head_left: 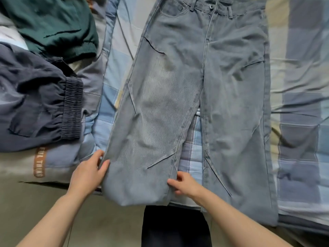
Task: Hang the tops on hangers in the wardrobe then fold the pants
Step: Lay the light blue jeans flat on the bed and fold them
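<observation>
**Both hands at the lower end of one leg of the jeans**

A pair of faded blue-grey denim jeans (204, 95) lies flat and face up on a bed covered by a blue, grey and cream checked quilt (299, 107). The waistband, with its metal button, is at the far end from the person; the two legs run back toward the hands and spread apart lower down, so a wedge of quilt shows between them.

The left hand (88, 172) grips the outer edge of the left-side leg near its lower end: the thumb lies on top of the denim and the fingers curl at the edge, pinching the cloth. The right hand (184, 183) holds the inner edge of the same leg, thumb on top and fingers curled beneath the seam. The hem of this leg lies just nearer the person than the two hands. The other leg lies flat just beyond the right hand, on its outer side, and neither hand touches it.

Beyond the left hand, on its outer side, a dark navy garment with a ribbed elastic band (41, 107) lies crumpled on the bed. Farther still is a dark green garment with a ribbed cuff (53, 27). Near the left wrist a grey cloth bears a brown strip with pale lettering (39, 162).
</observation>
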Action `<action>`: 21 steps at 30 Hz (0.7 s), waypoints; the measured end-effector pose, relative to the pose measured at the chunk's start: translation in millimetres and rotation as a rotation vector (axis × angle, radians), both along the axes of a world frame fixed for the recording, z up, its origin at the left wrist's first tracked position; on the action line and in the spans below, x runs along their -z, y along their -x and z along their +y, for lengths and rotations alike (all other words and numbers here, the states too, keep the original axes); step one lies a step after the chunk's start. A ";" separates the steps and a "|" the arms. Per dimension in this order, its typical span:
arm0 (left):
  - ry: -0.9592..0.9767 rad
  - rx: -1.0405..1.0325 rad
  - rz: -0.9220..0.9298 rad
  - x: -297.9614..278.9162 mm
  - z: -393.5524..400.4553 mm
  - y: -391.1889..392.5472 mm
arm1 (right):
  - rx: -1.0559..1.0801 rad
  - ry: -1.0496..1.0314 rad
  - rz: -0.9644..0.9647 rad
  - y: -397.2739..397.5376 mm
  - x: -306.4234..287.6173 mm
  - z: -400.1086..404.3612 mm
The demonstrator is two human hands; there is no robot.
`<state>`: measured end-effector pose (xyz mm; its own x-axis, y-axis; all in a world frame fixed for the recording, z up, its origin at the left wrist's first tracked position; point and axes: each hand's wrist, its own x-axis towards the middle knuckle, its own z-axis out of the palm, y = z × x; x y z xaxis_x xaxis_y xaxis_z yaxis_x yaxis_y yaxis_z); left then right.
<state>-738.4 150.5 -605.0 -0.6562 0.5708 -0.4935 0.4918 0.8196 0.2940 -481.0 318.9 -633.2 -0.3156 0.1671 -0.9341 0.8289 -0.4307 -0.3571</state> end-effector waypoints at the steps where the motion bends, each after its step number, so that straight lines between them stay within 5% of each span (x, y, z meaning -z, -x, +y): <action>1: -0.073 -0.195 -0.174 -1.2 -1.8 0.9 | 0.055 0.040 0.046 1.0 -3.9 -4.7; 3: -0.098 -0.437 -0.592 0.7 -10.2 -1.2 | 0.225 0.155 0.092 2.3 -9.8 -12.1; 6: 0.068 -0.331 -0.912 8.6 -28.1 -11.4 | 0.171 0.202 0.093 -4.5 -12.9 -20.6; 11: 0.568 0.034 -0.888 0.8 -28.8 -4.6 | -0.067 0.247 0.053 -21.9 -18.3 -30.3; 15: 0.908 0.064 -0.797 -7.9 -15.2 1.8 | -0.093 0.440 0.003 -36.1 -23.0 -26.3; 21: 1.130 0.055 -0.738 -14.8 -17.9 2.8 | -0.175 0.411 -0.056 -49.7 -16.4 -25.5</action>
